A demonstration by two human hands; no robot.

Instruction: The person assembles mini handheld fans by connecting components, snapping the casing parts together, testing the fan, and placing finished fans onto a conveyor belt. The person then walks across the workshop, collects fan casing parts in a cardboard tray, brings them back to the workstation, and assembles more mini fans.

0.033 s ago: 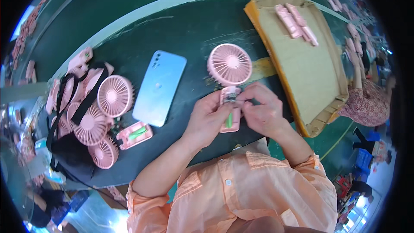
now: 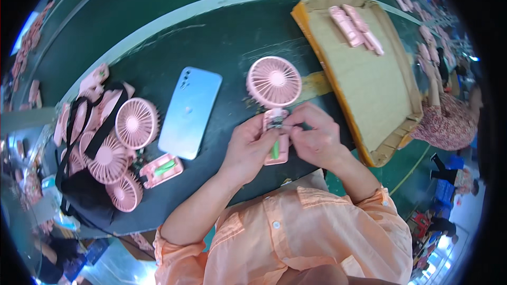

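Almost nothing is changing: the whole scene is sliding slightly leftward and downward in my view, counter (image 2: 232, 42) and hands together, so I am probably just turning my head a little. For the work, I judge that this is meaning no visible advance; I am staying on the same small spot of the same piece.

That piece, a pink fan (image 2: 274, 81), is lying in front of me with its round grille facing up, and its open handle (image 2: 269, 159) is pointing toward my body. The fingers of my left hand (image 2: 244, 145) are closing around the handle's left side, the thumb lying across it above the green strip (image 2: 275, 150). The fingers of my right hand (image 2: 318, 137) are gathering at the neck, by the small dark parts (image 2: 275, 121); I cannot tell whether they are pinching something there or only touching. Both hands are keeping the positions they had relative to the fan, which to me is suggesting fine, steady work.

Around this, nothing is moving against the counter: the blue phone (image 2: 190, 113) is lying to the left, another open handle (image 2: 174, 167) is resting just beside the heap of pink fans (image 2: 108, 161), and to the right the cardboard tray (image 2: 369, 89) is holding a few pink pieces (image 2: 346, 26) near its far end.
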